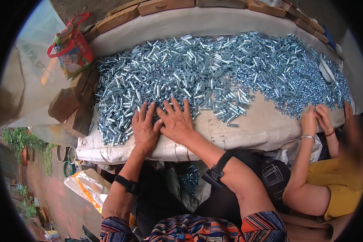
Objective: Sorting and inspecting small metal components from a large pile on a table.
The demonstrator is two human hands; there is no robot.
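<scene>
A wide heap of shiny bluish metal tubes (181, 70), like small sleeves, covers a cloth-topped table (266, 131). My left hand (145, 128) lies palm down at the heap's near edge with its fingers stretched out over the tubes. Beside it my right hand (176, 121) also rests flat, fingers spread on the tubes. The two thumbs meet or nearly meet. Neither hand grips anything that I can see; what lies under the palms is hidden.
Bricks (119, 19) edge the table's back and left. A red-handled bag (73, 52) stands at the left. On the heap's right lies a white scoop-like piece (326, 71). A co-worker's hands (312, 117) work at the right. Below sits an open sack (203, 191) holding metal pieces.
</scene>
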